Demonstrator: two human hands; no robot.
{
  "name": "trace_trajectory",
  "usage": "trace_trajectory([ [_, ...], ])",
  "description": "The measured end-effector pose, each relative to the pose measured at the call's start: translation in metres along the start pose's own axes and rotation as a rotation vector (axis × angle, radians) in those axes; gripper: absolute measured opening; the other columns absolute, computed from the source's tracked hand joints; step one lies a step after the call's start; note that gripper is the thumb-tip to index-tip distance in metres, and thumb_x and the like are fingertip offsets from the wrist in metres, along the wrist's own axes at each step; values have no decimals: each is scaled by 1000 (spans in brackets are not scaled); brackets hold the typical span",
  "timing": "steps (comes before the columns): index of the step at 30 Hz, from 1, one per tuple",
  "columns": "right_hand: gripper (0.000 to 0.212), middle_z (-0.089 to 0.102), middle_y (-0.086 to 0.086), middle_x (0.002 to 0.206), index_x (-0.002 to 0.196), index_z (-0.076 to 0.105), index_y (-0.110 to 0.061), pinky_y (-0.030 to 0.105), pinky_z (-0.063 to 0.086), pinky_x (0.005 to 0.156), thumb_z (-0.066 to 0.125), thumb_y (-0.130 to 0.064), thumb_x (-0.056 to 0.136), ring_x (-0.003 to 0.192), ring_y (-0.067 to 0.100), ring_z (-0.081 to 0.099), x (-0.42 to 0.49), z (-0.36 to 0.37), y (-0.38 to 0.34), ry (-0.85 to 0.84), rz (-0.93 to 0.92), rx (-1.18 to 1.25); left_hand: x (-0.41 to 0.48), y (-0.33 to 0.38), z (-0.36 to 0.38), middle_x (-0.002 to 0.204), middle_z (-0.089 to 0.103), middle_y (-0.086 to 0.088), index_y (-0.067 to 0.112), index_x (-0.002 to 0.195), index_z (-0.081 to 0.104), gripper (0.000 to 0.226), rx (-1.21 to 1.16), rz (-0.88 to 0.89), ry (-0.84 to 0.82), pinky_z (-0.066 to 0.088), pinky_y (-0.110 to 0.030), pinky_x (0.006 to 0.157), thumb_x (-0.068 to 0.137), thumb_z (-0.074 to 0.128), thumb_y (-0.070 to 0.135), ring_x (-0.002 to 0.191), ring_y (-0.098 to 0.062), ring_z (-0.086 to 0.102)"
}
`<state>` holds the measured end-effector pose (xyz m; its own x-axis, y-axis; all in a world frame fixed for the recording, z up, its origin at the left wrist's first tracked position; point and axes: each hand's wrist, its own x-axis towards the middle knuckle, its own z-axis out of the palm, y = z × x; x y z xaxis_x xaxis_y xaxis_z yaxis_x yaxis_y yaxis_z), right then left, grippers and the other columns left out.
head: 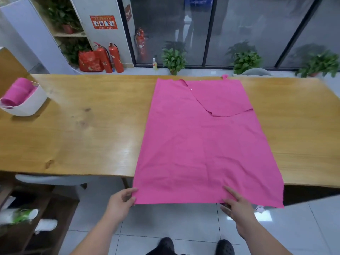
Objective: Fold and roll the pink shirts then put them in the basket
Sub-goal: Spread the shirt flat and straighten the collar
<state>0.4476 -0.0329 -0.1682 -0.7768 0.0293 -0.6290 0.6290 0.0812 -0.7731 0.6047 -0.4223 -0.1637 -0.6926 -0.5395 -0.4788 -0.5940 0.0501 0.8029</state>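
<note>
A pink shirt (202, 144) is laid flat on the wooden table (82, 126), with 1 buttoned flap folded across its far right part and its near hem hung over the table's near edge. The hem's left corner is pinched by the left hand (120, 201), thumb on top and fingers curled beneath, while the hem further right is held by the right hand (237, 207), its index finger stretched straight on the cloth and the other fingers tucked under the edge. Well apart, at the table's far left, rolled pink shirts (18, 91) are kept in a white basket (31, 105).
</note>
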Motion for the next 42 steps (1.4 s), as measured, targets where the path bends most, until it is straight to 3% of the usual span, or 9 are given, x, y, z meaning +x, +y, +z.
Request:
trace_trajectory([
  [9, 41, 64, 3, 96, 134, 67, -22, 39, 52, 83, 64, -22, 93, 90, 28, 66, 9, -23, 21, 143, -129, -872, 24, -12, 17, 119, 62, 2, 24, 127, 71, 52, 696, 259, 188, 55, -37, 83, 81, 68, -1, 102, -25, 63],
  [17, 77, 9, -3, 176, 168, 16, -33, 47, 27, 126, 44, -64, 103, 160, 29, 17, 85, -55, -50, 30, -517, -1398, 66, 58, 84, 170, 31, 0, 29, 161, 40, 65, 1036, 514, 18, 33, -44, 124, 100, 59, 42, 156, -26, 32],
  [21, 83, 61, 2, 146, 146, 60, -22, 50, 53, 97, 13, -74, 101, 124, 30, 60, 87, -76, -45, 149, -607, -1475, 63, 53, 89, 128, 68, -4, 20, 132, 69, 58, 1166, 450, 50, 58, -46, 86, 94, 42, 55, 108, -29, 67],
  [24, 68, 63, 4, 99, 114, 75, -19, 45, 53, 70, 28, -66, 101, 86, 31, 62, 91, -77, -48, 271, -730, -1423, 67, 61, 95, 99, 61, -2, 19, 119, 71, 54, 1160, 491, 176, 53, -44, 73, 93, 40, 55, 86, -26, 61],
  [27, 69, 60, 10, 135, 137, 66, -26, 50, 58, 87, 25, -69, 102, 118, 34, 62, 106, -78, -63, 163, -732, -1445, 80, 75, 105, 142, 58, -12, 22, 145, 58, 62, 1108, 489, 159, 55, -49, 100, 98, 42, 59, 127, -36, 59],
  [29, 76, 33, 6, 169, 162, 36, -35, 52, 45, 114, 24, -75, 99, 151, 33, 41, 119, -82, -69, 124, -731, -1534, 80, 86, 117, 174, 14, -1, 31, 167, 21, 74, 1109, 443, 53, 29, -50, 123, 103, 38, 66, 159, -32, 23],
  [36, 90, 65, 5, 106, 141, 65, -20, 45, 56, 75, 7, -75, 100, 92, 26, 64, 124, -85, -84, 136, -574, -1523, 82, 106, 135, 143, 57, -2, 23, 162, 37, 74, 1139, 418, 152, 46, -40, 111, 101, 31, 65, 130, -22, 55],
  [39, 82, 59, 12, 139, 150, 57, -25, 51, 57, 94, 14, -75, 101, 123, 32, 61, 129, -82, -95, 84, -598, -1498, 88, 110, 142, 172, 24, -6, 28, 168, 16, 78, 1121, 434, 61, 29, -45, 125, 102, 32, 68, 156, -29, 29],
  [42, 80, 5, -2, 175, 167, 8, -37, 48, 26, 126, 16, -79, 99, 160, 27, 19, 130, -82, -100, -42, -628, -1510, 89, 106, 152, 172, -7, 10, 31, 168, -2, 81, 1123, 416, -45, 13, -45, 129, 104, 31, 68, 162, -23, 4],
])
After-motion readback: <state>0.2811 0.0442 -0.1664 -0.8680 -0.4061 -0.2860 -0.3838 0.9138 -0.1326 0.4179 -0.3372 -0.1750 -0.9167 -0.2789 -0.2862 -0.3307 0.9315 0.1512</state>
